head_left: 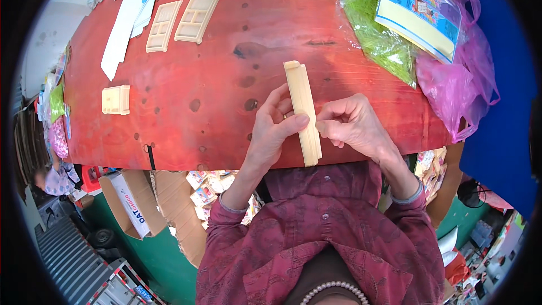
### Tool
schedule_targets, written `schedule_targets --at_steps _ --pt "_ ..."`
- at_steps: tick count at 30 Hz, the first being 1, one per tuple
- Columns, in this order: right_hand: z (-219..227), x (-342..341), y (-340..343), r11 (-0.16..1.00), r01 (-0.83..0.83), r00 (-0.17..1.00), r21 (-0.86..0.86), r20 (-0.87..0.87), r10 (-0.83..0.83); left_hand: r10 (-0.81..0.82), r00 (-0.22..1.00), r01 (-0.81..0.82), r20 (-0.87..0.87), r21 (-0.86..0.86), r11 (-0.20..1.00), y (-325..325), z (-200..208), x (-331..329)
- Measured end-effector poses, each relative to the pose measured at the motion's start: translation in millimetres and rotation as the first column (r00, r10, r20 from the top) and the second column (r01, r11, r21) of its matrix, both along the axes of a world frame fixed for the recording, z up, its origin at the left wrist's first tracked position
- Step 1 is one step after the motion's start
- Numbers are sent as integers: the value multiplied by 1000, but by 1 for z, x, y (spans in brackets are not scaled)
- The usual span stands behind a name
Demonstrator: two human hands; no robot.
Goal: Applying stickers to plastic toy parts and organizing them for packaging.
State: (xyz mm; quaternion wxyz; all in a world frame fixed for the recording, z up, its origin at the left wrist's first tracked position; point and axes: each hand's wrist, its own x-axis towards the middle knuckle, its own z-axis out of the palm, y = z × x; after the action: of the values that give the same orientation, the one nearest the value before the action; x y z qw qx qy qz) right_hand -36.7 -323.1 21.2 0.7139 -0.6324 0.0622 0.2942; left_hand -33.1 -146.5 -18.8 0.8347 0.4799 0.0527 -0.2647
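Observation:
My left hand (270, 131) is closed round a long, narrow, cream-coloured miniature furniture piece (303, 91), seen nearly edge-on. It stands tilted near the table's front edge, my left thumb across its face. Close against its right side, my right hand (358, 123) is closed in a pinch; whatever those fingertips hold, if anything, is hidden. Two cream panels with raised frames, a narrower one (164, 26) and a wider one (199, 16), lie at the far left of the table. A small cream box-like furniture piece (116, 100) sits at the left.
The red table (209, 90) has dark knots. White sheets (129, 28) lie at its far left. At the right are a bag of green shreds (372, 28), a printed blue-and-yellow pack (420, 14) and a pink plastic bag (454, 90). Below the front edge stands an open cardboard box (175, 200).

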Motion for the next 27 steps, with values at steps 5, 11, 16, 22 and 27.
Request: schedule_targets --at_steps 5,11,16,22,27 --pt "-2 3 1 997 53 999 57 -1 -53 9 999 -9 -35 -19 1000 -1 -3 1" --pt "0 6 3 999 43 999 17 -11 -43 37 999 -37 -29 -27 999 -1 -5 2" --pt "0 7 6 996 67 998 60 -24 -65 31 999 -31 -7 -66 997 3 -7 2" --pt "-1 12 1 984 124 991 131 -61 -117 39 991 -66 -130 -210 975 18 -14 2" --pt "-2 15 2 977 147 987 154 -80 -136 138 979 -159 -149 -142 977 29 -15 2"
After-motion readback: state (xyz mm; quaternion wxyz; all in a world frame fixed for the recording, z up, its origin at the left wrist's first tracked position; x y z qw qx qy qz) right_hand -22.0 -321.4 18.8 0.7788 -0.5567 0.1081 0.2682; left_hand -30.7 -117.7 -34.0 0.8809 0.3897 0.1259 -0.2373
